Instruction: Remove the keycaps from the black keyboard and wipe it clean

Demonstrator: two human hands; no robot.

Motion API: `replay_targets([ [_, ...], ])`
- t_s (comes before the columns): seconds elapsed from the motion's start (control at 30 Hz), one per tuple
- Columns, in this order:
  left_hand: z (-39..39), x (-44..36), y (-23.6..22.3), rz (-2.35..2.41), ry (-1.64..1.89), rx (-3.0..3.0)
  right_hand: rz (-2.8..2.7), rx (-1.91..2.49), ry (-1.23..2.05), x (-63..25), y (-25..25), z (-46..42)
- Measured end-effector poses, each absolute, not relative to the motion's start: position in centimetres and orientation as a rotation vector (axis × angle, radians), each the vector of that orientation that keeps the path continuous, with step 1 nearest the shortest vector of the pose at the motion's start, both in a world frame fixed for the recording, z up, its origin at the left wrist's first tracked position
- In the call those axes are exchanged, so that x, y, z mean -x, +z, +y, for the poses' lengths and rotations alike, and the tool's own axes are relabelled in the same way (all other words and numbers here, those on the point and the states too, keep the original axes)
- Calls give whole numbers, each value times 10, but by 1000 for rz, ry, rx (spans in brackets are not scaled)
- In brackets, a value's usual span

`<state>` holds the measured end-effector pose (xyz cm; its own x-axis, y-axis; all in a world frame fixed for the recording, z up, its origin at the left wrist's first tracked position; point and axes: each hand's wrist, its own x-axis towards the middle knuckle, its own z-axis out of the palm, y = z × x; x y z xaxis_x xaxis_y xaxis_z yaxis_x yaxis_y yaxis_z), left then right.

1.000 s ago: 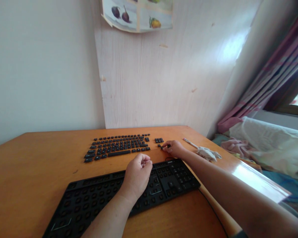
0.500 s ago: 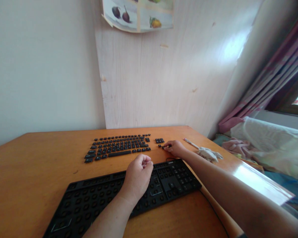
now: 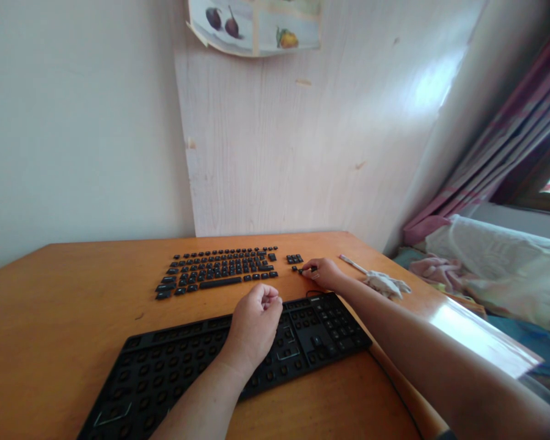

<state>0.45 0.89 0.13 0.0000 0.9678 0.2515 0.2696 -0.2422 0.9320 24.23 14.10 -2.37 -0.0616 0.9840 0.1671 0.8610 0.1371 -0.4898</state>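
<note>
My left hand (image 3: 256, 327) hovers over the middle of a black keyboard (image 3: 309, 342), its fingers curled closed with thumb against forefinger. Whatever lies inside that hand, if anything, is hidden. Many of the keyboard's key sockets are bare, while keys are still seated at its right end. Beyond the keyboard, my right hand (image 3: 323, 272) is down at the table with its fingertips pinched on a small black keycap (image 3: 314, 269). Beside those fingertips lies another loose keycap (image 3: 294, 269). A small block of keycaps (image 3: 294, 259) sits just behind it.
Rows of loose black keycaps (image 3: 224, 266), with a long space bar (image 3: 220, 283), lie on the wooden table (image 3: 73, 305). A crumpled whitish cloth (image 3: 385, 284) and a thin stick-like tool (image 3: 352, 264) are right of my right hand. The keyboard's cable (image 3: 396, 391) runs off its right side.
Both hands stay in nearly the same place and pose. The view has shifted very slightly; the keycaps and keyboard look unmoved.
</note>
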Motion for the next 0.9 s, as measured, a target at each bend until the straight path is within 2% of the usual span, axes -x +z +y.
replay_targets([
  [0.43, 10, -3, 0, 1328, 1237, -1649, -1816, 1684, 402, -240, -13, 129],
  [0.73, 11, -4, -1, 1340, 1210, -1717, -1613, 1505, 458, -230, 19, 60],
  [0.9, 13, -3, -6, 1336, 1196, -1767, -1502, 1334, 945, -227, 28, 11],
])
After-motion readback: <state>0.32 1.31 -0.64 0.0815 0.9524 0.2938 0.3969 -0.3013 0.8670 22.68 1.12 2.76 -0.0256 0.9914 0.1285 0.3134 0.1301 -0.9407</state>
